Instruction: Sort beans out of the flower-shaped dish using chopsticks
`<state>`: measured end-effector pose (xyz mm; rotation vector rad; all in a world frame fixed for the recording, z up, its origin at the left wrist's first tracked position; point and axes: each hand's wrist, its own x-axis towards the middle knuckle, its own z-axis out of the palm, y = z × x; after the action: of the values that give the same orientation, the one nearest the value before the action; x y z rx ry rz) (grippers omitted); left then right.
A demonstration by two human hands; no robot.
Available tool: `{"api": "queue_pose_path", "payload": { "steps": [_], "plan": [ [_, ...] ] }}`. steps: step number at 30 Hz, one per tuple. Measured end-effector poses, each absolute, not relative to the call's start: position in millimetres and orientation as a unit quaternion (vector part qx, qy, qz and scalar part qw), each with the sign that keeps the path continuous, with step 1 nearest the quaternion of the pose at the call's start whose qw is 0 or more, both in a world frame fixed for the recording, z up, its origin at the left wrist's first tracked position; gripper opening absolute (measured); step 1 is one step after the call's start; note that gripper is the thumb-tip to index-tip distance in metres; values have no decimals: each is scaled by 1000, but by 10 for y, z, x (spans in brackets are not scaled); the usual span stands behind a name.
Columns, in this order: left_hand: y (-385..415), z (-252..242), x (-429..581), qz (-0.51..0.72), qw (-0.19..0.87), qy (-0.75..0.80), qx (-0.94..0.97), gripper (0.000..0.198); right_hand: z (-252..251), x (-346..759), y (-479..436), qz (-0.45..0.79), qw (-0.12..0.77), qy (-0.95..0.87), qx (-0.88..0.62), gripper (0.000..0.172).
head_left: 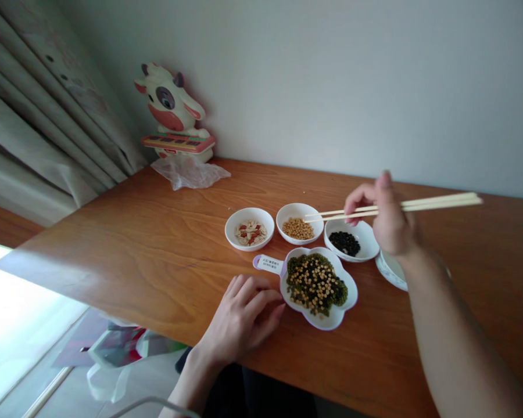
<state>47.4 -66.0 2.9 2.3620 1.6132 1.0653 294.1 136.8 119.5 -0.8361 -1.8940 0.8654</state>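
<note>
My right hand (pixel 387 217) is closed around a pair of pale wooden chopsticks (pixel 440 202). Their tips reach into a white bowl of yellow soybeans (pixel 298 228). Below it is a white flower-shaped dish (pixel 351 284) with a labelled handle (pixel 271 264). Green beans lie in it, topped with black and yellow beans (pixel 318 284). My left hand (pixel 248 310) rests on the table with curled fingers, thumb and index fingertip together at the dish's left rim. A bowl of black beans (pixel 345 243) sits beneath the chopsticks; another bowl (pixel 390 270) is partly hidden by my right wrist.
A white bowl with pale seeds and reddish nuts (pixel 250 231) stands left of the soybeans. At the back left of the wooden table (pixel 169 249) are a cow-shaped toy keyboard (pixel 176 116) and a clear plastic bag (pixel 189 173). A curtain (pixel 39 128) hangs on the left.
</note>
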Motion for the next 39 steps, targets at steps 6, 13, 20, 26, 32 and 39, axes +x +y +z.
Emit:
{"api": "queue_pose_path", "payload": {
  "steps": [6,13,20,26,32,39],
  "plan": [
    [-548,107,435,322,-18,513,795,32,1413,2974,1389,335,294,-805,-393,74],
    [-468,-3,426,252,-7,536,805,63,1588,3076,1033,313,193,-833,-412,69],
    [-504,-32,435,235,10,568,789,68,1624,2878,974,238,92,-866,-431,68],
    [-572,-29,435,240,-7,612,754,53,1597,2871,986,228,66,-870,-432,68],
    [-576,-48,417,262,-2,610,748,47,1581,2864,989,225,59,-863,-449,68],
    [-547,-9,396,283,80,601,743,50,1512,2853,1041,248,59,-862,-438,78]
  ]
}}
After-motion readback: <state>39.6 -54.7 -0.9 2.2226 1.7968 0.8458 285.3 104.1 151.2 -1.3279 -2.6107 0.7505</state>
